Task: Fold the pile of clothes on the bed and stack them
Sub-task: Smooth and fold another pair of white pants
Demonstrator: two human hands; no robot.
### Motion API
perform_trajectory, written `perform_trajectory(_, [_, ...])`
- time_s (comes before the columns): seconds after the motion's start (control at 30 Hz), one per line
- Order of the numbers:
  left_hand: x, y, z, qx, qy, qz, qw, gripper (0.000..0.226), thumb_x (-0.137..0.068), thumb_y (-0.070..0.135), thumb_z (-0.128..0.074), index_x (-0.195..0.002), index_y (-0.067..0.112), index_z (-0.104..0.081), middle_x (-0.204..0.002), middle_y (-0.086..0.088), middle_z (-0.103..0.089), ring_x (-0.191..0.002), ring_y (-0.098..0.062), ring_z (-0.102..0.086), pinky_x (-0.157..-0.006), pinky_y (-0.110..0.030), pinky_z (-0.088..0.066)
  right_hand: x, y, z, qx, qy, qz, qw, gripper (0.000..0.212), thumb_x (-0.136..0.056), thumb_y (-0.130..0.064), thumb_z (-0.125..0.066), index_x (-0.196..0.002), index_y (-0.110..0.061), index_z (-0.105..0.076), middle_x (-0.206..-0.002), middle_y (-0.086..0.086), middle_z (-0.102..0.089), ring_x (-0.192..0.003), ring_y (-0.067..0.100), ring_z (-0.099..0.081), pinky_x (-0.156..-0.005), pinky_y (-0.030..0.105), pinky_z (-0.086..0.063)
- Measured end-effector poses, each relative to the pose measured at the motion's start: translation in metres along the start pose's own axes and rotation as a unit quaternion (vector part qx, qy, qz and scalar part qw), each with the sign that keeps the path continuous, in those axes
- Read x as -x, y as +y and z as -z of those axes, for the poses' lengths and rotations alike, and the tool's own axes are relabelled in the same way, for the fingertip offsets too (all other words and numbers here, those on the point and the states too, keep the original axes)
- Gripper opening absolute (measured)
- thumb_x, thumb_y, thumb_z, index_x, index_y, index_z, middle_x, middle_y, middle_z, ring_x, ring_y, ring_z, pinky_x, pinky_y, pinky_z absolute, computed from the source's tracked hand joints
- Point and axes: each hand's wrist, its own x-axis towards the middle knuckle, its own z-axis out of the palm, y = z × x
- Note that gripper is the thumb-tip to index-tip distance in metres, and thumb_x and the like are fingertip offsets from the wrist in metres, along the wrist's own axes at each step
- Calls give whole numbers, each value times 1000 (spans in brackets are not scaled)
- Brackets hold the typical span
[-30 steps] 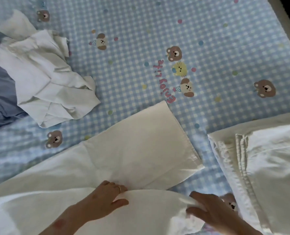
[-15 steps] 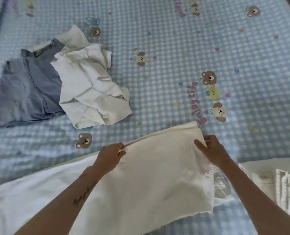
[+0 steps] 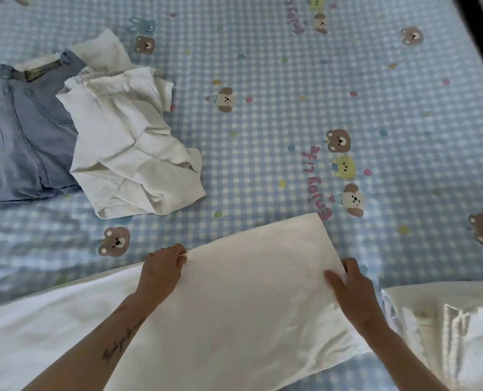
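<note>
Here the white garment (image 3: 248,292) lies folded over — smooth, flat, roughly rectangular cloth — left hand (image 3: 161,270) and right hand (image 3: 350,289) each pinching a side edge

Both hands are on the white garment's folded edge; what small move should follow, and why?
Probably lay the fold down and smooth it: the left hand and right hand pinch the white garment at its far corners, and the doubled panel looks aligned.
</note>
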Motion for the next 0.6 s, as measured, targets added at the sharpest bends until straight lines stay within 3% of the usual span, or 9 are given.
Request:
perform_trajectory(0.1, [0,-3,-1,0,31,1,1000,9,-94,21,-50,-94,21,-58,-87,2,-69,-84,-21,-61,-77,-33,-38,-10,-1,6,25,35,40,998,19,-94,-30,-52,-84,-22,-38,-62,-7,-55,-58,13,-53,-49,29,-36])
perform_trajectory(0.2, [2,6,2,-7,43,10,999,9,-93,20,-52,-96,19,-60,-91,0,-68,-88,-23,-60,-81,-35,-37,-18,4,-1,84,-20,-12,996,18,-96,-32,-49,-90,-16,-41,-68,1,-58,-69,30,-59,-62,38,-46])
perform_trajectory(0.27, [17,14,0,-27,79,-2,996,16,-87,11,-60,-103,12,-62,-99,-8,-65,-94,-29,-58,-85,-39,-41,-14,6,-7,99,-15,-38,994,18,-96,-32,-49,-97,-15,-43,-79,6,-61,-76,34,-62,-70,41,-49])
perform_trajectory(0.33, [49,11,-12,-38,150,-11,988,34,-80,4,-67,-113,3,-62,-113,-18,-61,-106,-38,-56,-90,-47,-46,-7,8,-11,150,92,16,984,27,-94,-29,-54,-112,-10,-48,-99,15,-62,-87,40,-61,-73,45,-49])
perform_trajectory(0.4, [95,5,-34,-44,170,-38,984,39,-90,18,-52,-125,1,-56,-132,-21,-52,-126,-37,-44,-104,-45,-38,10,2,-24,239,174,99,950,47,-94,-35,-49,-129,-3,-45,-124,21,-53,-105,42,-54,-84,50,-44])
perform_trajectory(0.47, [140,-6,-58,-33,118,-44,992,54,-98,37,-27,-139,4,-40,-148,-19,-34,-141,-30,-22,-113,-39,-20,40,-17,-53,238,124,216,939,58,-93,-42,-37,-139,-6,-39,-142,18,-42,-127,35,-41,-105,51,-30])
perform_trajectory(0.53, [171,-27,-74,-25,82,-7,996,62,-98,47,-13,-149,12,-17,-158,-10,-11,-146,-20,-3,-115,-34,-8,72,-19,-89,258,21,335,906,57,-96,-48,-26,-142,-14,-35,-152,8,-29,-143,25,-22,-112,51,-18])
perform_trajectory(0.6, [195,-60,-79,-30,75,48,996,63,-95,54,-11,-149,21,-11,-159,-3,-2,-146,-15,0,-115,-31,-6,76,-8,-96,283,-17,342,896,58,-97,-53,-14,-141,-20,-33,-156,-2,-15,-147,12,-4,-110,48,-19])
